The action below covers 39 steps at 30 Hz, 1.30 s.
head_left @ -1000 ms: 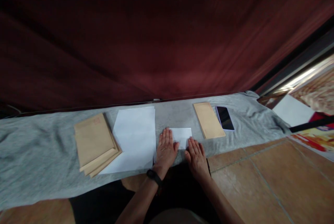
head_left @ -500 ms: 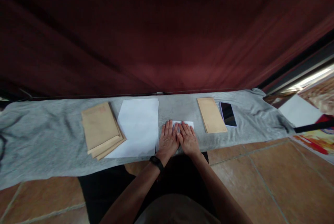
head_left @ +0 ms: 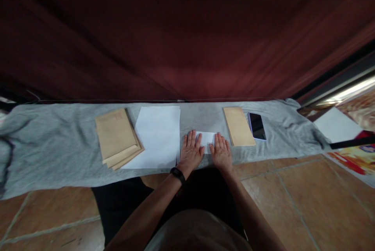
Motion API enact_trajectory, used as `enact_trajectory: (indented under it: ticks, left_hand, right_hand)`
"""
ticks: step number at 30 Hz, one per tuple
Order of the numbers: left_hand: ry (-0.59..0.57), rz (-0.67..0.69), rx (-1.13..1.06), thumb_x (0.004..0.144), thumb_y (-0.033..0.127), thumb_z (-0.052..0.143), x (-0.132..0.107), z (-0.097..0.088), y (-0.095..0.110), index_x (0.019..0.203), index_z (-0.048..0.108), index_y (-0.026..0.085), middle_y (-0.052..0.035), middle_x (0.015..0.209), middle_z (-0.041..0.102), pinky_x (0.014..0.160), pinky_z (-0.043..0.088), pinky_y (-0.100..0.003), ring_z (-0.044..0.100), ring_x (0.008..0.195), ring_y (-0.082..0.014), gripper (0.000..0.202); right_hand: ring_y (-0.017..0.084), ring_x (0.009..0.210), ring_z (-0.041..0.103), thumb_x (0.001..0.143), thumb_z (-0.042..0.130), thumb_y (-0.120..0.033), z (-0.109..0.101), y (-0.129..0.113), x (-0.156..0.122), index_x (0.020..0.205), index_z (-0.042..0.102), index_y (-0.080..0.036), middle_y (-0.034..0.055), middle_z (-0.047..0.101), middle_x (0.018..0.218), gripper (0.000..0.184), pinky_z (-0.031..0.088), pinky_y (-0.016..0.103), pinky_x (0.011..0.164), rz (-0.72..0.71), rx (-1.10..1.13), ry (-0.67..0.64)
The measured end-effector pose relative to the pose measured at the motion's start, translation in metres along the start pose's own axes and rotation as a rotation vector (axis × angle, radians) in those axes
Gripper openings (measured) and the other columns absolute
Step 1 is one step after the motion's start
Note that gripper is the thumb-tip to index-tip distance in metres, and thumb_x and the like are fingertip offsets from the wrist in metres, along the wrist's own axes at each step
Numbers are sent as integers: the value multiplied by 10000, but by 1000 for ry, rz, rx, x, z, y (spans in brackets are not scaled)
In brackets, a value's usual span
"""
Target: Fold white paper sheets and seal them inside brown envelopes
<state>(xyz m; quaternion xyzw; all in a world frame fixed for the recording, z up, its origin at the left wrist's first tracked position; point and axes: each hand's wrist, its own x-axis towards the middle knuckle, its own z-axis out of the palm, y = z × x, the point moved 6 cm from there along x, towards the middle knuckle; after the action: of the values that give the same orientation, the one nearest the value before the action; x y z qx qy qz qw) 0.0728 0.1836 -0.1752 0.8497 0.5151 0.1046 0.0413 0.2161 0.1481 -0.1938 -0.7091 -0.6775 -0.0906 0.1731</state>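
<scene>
A small folded sheet of white paper (head_left: 206, 141) lies flat on the grey cloth (head_left: 202, 116) in front of me. On its left end rests my left hand (head_left: 191, 153), palm down with the fingers stretched out; a black band circles that wrist. My right hand (head_left: 221, 153) lies flat over the paper's right end, fingers extended. Between the two hands the middle of the paper shows. Just left of my left hand is a stack of larger white sheets (head_left: 159, 136). To the right of my right hand lie brown envelopes (head_left: 239, 126).
Several brown envelopes (head_left: 115, 136) are fanned at the left, overlapping the white sheets. A phone (head_left: 258, 127) with a dark screen sits at the right. A dark red curtain (head_left: 187, 48) hangs behind the cloth-covered surface. Tiled floor (head_left: 278, 200) lies below its front edge.
My hands have slid apart along the folded paper, the right one moving rightward. Its middle is now uncovered. The view has shifted slightly.
</scene>
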Motion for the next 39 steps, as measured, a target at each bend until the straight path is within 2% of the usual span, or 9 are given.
enact_trajectory:
  ticks: [8,14,17,21,26,30,33,36,39]
  left_hand:
    - [0,-3,-9,990,434,410,1,1,1,1529,342,131,-195,1610,287,1215,183,-517,245,1499,-328,623]
    - [12,6,-2,993,405,406,1,1,-1,1531,348,142,-184,1614,281,1215,199,-507,239,1502,-319,602]
    - [30,25,1,991,389,409,0,1,-2,1540,331,140,-177,1619,271,1213,207,-513,243,1501,-320,608]
    - [45,6,-1,987,389,418,-1,1,-2,1538,335,137,-170,1616,283,1215,212,-511,257,1498,-311,611]
    - [49,-25,2,997,339,376,-4,2,-4,1533,323,86,-174,1606,304,1218,228,-497,243,1503,-293,596]
    - [57,-31,0,996,296,345,-17,0,-7,1526,312,41,-181,1605,296,1221,243,-489,228,1509,-274,589]
    - [54,36,0,1002,294,342,-30,-3,1,1530,326,88,-138,1610,304,1229,244,-483,223,1512,-251,567]
    - [16,180,-21,1005,284,350,-40,-4,21,1525,359,163,-78,1609,326,1235,253,-463,242,1507,-222,534]
    - [-22,293,-57,997,272,356,-43,-2,40,1520,373,181,-58,1604,341,1238,253,-440,262,1500,-205,530]
  right_hand:
    - [315,1432,386,1051,338,-359,-15,6,-14,1555,271,-65,223,389,1548,587,337,517,1145,36,31,44]
    - [265,1461,348,1045,343,-327,-21,-30,-22,1539,352,-170,123,385,1575,519,318,480,1175,-142,122,-81]
    - [263,1451,369,1045,367,-319,-22,-37,-29,1523,383,-164,122,400,1566,503,307,473,1183,-172,101,-99]
    - [268,1439,391,1046,387,-334,-26,-27,-36,1537,341,-120,157,405,1556,538,321,464,1176,-129,68,-58]
    - [267,1434,399,1047,389,-348,-29,-12,-41,1557,293,-124,143,429,1543,565,319,464,1176,-88,49,-42]
    - [265,1432,400,1050,376,-352,-28,-8,-43,1565,267,-124,140,432,1542,574,308,463,1182,-79,42,-41]
    - [265,1430,404,1049,370,-354,-25,-8,-43,1565,268,-127,141,436,1539,573,307,469,1182,-70,47,-49]
    - [268,1438,392,1045,373,-356,-23,-8,-43,1562,279,-125,143,426,1545,574,306,473,1184,-69,54,-63]
    - [265,1451,370,1046,358,-334,-23,-7,-43,1560,286,-128,144,406,1557,559,303,477,1187,-75,56,-78]
